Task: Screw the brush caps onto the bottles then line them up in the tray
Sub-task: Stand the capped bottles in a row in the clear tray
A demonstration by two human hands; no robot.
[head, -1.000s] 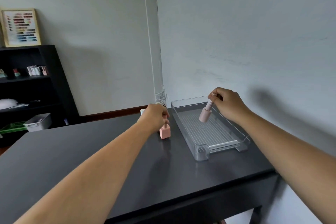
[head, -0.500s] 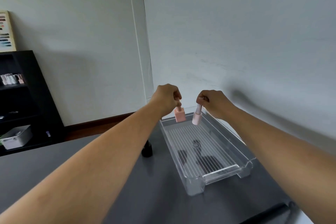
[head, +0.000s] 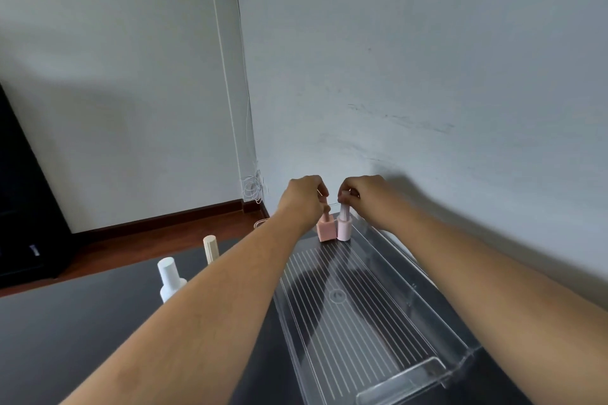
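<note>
A clear ribbed tray (head: 427,322) lies lengthwise on the dark table. At its far end two bottles stand side by side on the tray floor: a square peach-pink bottle (head: 326,229) and a round pale-pink bottle (head: 344,227). My left hand (head: 304,199) pinches the cap of the peach-pink bottle from above. My right hand (head: 365,192) grips the cap of the pale-pink bottle. Left of the tray, a white bottle (head: 170,279) and a cream bottle (head: 211,249) stand capped on the table, partly hidden by my left forearm.
The dark table (head: 65,322) ends just beyond the tray near the room corner, where a coil of white cable (head: 252,188) hangs. The wall runs close along the tray's right side. A black shelf unit (head: 19,207) stands at far left.
Both hands have lowered their bottles from the air onto the tray floor at its far end. The camera has tilted down and moved closer, bringing the white and cream bottles into view.
</note>
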